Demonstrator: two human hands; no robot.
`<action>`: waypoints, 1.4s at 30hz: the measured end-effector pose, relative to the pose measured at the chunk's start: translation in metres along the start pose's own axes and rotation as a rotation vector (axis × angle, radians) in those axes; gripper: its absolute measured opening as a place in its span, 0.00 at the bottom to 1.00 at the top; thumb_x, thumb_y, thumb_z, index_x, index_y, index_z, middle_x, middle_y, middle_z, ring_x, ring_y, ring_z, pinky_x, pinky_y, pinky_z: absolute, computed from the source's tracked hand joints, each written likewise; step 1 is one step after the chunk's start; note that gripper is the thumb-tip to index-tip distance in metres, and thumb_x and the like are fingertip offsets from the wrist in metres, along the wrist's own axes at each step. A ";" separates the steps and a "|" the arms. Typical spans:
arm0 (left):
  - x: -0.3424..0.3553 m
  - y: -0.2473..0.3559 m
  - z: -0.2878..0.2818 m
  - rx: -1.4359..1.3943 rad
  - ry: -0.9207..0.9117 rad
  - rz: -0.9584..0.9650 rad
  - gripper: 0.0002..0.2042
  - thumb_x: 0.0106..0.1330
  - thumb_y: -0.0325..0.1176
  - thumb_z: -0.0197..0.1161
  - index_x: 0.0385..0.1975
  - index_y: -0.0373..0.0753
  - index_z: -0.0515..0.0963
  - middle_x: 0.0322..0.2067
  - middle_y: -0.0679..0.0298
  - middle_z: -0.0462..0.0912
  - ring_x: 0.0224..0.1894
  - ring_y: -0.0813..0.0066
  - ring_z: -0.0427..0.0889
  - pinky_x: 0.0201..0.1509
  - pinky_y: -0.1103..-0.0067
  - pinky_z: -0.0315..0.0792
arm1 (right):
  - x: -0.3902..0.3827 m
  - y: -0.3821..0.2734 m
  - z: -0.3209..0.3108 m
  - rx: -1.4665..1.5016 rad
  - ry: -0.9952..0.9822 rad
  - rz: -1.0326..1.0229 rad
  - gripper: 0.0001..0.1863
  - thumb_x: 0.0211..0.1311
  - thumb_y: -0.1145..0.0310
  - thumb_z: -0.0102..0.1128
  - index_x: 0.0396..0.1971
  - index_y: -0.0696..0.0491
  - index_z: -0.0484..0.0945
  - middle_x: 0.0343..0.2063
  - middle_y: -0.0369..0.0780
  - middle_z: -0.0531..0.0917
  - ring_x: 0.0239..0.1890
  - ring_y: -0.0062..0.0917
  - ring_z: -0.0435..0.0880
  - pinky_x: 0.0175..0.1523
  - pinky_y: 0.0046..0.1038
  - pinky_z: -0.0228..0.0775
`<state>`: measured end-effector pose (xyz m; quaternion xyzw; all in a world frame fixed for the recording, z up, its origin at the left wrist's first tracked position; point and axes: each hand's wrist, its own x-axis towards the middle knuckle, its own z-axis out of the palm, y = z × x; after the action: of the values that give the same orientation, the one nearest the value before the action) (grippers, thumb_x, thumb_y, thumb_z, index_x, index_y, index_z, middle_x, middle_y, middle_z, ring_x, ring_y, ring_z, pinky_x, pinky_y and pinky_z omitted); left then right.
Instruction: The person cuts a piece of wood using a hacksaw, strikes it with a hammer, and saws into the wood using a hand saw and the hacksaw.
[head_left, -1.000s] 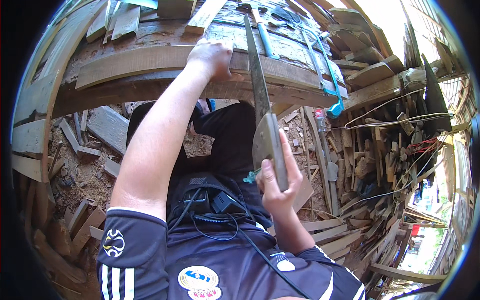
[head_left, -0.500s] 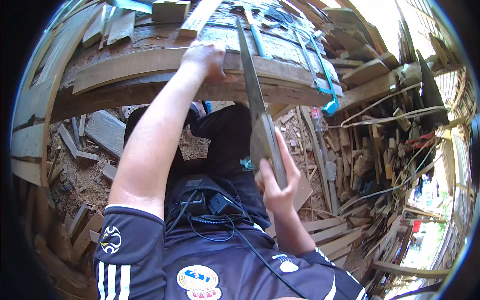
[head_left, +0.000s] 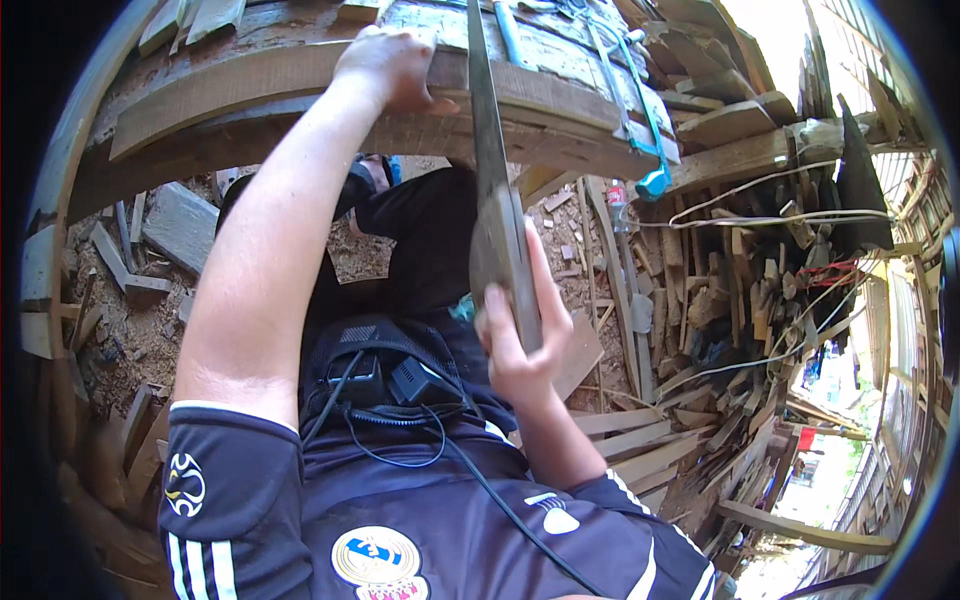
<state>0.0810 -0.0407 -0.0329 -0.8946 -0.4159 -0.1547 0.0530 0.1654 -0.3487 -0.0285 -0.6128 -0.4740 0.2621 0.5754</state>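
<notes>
The left hand is curled closed over a long, flat brown wooden plank, its far fingertips hidden. The right hand is wrapped around the wooden handle of a long grey metal handsaw, index finger stretched along it; the blade crosses the plank just right of the left fingers, though whether its teeth touch cannot be told. Farther right of those fingers lies a turquoise-framed hacksaw. Below them, the dark jersey bears a round white, gold and blue crest.
</notes>
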 end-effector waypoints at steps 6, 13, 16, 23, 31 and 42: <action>0.002 0.012 0.000 0.050 -0.039 -0.057 0.44 0.51 0.72 0.68 0.55 0.36 0.78 0.51 0.52 0.86 0.53 0.62 0.86 0.58 0.70 0.79 | 0.095 0.031 0.025 0.128 0.011 -0.061 0.32 0.69 0.81 0.51 0.74 0.57 0.60 0.25 0.33 0.78 0.17 0.10 0.67 0.22 0.16 0.61; -0.001 0.006 0.002 0.023 0.030 -0.009 0.47 0.49 0.75 0.67 0.53 0.32 0.76 0.50 0.48 0.84 0.54 0.58 0.85 0.61 0.68 0.76 | -0.004 0.024 -0.013 -0.063 -0.056 -0.045 0.35 0.67 0.84 0.47 0.75 0.58 0.56 0.50 0.46 0.83 0.19 0.08 0.67 0.22 0.14 0.60; -0.001 0.007 -0.002 0.021 -0.005 -0.042 0.47 0.47 0.75 0.69 0.49 0.32 0.76 0.48 0.47 0.85 0.52 0.55 0.86 0.59 0.66 0.77 | 0.038 0.001 0.008 0.121 0.014 0.145 0.35 0.64 0.82 0.55 0.73 0.60 0.62 0.61 0.51 0.78 0.61 0.30 0.77 0.66 0.29 0.66; -0.003 0.005 0.007 -0.030 0.064 -0.040 0.45 0.46 0.72 0.71 0.48 0.33 0.77 0.46 0.48 0.85 0.51 0.53 0.86 0.59 0.64 0.77 | 0.054 0.006 0.012 0.219 0.045 0.141 0.34 0.65 0.83 0.51 0.73 0.57 0.62 0.52 0.43 0.83 0.22 0.07 0.69 0.26 0.13 0.63; -0.002 0.006 -0.001 -0.016 0.051 -0.018 0.45 0.48 0.74 0.69 0.48 0.33 0.77 0.44 0.48 0.86 0.49 0.53 0.86 0.57 0.65 0.77 | 0.069 0.026 0.016 0.155 0.021 -0.013 0.34 0.67 0.82 0.51 0.73 0.57 0.61 0.29 0.35 0.81 0.16 0.10 0.67 0.21 0.15 0.60; -0.002 0.002 0.006 0.001 0.092 -0.026 0.46 0.47 0.74 0.68 0.50 0.34 0.76 0.47 0.50 0.85 0.52 0.57 0.86 0.59 0.65 0.76 | 0.001 0.050 -0.017 -0.092 -0.067 -0.104 0.35 0.66 0.84 0.47 0.75 0.58 0.58 0.59 0.47 0.79 0.20 0.07 0.69 0.24 0.13 0.61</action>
<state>0.0825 -0.0424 -0.0397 -0.8809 -0.4248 -0.1963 0.0705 0.1943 -0.3494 -0.0725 -0.6039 -0.5357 0.2305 0.5433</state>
